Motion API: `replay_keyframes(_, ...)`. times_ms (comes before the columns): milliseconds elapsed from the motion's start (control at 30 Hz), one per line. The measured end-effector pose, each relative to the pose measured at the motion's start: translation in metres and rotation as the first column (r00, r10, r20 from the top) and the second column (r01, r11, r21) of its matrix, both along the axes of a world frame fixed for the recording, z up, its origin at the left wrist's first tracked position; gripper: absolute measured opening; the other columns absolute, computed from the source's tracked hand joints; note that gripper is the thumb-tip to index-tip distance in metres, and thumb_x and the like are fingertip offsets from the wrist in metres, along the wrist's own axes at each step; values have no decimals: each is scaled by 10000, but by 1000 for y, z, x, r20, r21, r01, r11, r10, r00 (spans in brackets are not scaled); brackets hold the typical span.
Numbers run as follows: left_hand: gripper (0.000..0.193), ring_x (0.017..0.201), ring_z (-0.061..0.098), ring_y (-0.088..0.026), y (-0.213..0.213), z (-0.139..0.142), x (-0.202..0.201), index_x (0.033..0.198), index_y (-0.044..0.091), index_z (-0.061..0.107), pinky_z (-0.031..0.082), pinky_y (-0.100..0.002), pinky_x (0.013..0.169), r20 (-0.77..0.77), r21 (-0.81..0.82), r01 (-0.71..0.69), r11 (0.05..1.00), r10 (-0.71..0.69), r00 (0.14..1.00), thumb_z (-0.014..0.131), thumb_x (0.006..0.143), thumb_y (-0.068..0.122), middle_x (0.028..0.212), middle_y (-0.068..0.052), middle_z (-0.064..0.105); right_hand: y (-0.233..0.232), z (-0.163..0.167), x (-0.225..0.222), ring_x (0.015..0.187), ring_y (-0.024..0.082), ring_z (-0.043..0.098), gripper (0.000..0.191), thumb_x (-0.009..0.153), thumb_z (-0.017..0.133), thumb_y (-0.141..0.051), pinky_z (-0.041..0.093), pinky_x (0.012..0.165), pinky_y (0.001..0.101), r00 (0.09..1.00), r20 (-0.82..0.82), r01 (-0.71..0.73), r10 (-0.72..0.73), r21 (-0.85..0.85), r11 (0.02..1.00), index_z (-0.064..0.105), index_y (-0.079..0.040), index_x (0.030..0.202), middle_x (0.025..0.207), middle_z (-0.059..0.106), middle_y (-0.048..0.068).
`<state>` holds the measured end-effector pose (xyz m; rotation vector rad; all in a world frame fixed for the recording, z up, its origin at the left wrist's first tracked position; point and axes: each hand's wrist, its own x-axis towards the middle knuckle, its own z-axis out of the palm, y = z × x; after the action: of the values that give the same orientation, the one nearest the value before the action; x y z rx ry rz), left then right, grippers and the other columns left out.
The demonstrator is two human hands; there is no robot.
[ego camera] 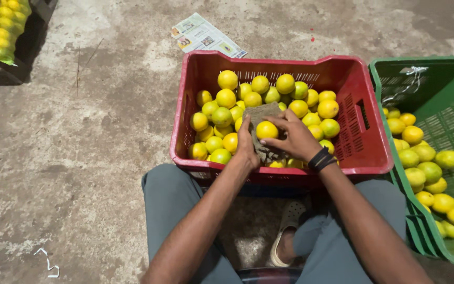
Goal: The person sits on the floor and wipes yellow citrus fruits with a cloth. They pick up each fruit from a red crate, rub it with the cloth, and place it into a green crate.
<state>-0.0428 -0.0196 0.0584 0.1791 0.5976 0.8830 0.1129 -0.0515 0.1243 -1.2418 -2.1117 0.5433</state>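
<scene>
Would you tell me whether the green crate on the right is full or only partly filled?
Partly filled: the green crate holds yellow-green citrus fruits along one side, with bare mesh showing.

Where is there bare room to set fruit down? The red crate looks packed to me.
Bare mesh shows in the green crate at its back and right side. Open concrete floor lies left of the red crate. That crate is crowded with fruit around both hands.

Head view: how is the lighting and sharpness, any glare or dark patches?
Head view: light is warm and even over the red crate, sharp on the fruit held between the left hand and right hand; no strong glare; the top-left corner and the gap under the knees fall into shadow.
</scene>
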Motion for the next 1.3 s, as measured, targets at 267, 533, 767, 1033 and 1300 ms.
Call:
replay_keyframes(267, 671, 1156, 656, -317, -2, -3, -1, 1394, 162, 585, 547, -540, 949, -68, -46, -43, 998, 39, 997, 422, 968, 654, 1302, -105, 670, -11, -4, -17, 1044, 270, 636, 544, 808, 845, -321, 532, 887, 381, 990, 50, 119, -134, 239, 964, 680, -148, 1298, 1171, 631, 81)
replay_keyframes(533, 764, 1126, 648, -348, 1, 1, -4, 1374, 153, 562, 525, -575, 908, -80, -104, -4, 995, -4, 997, 378, 924, 743, 1278, -132, 656, -6, -5, -6, 1107, 223, 648, 486, 828, 861, -294, 537, 918, 369, 986, -84, -143, 145, 31, 989, 721, -127, 1263, 1199, 672, 83)
replay_keyframes(767, 708, 1122, 658, -350, 0, -5, -2, 1378, 148, 570, 538, -566, 930, -4, -41, -22, 999, 22, 1000, 385, 963, 691, 1278, -126, 661, -8, -4, -7, 1099, 244, 674, 530, 766, 906, -296, 553, 943, 365, 995, -80, 70, -59, 138, 988, 701, -93, 1211, 1184, 685, 83)
replay_keyframes(1033, 674, 1108, 656, -335, 0, 0, -2, 1352, 163, 587, 540, -566, 937, -75, -89, -39, 995, 32, 997, 394, 951, 669, 1260, -122, 663, -8, -14, -16, 1222, 243, 604, 554, 822, 852, -226, 489, 1061, 344, 889, -457, -117, 15, -196, 974, 597, -77, 1291, 1284, 645, 103)
replay_keyframes(1300, 650, 1141, 660, -333, 0, -3, 2, 1390, 146, 562, 544, -551, 957, -23, -36, -52, 998, 51, 998, 434, 978, 633, 1286, -127, 666, -12, 3, -10, 1203, 325, 581, 599, 769, 844, -232, 448, 1058, 448, 959, 237, 99, -158, 242, 965, 663, -165, 1336, 1295, 668, 88)
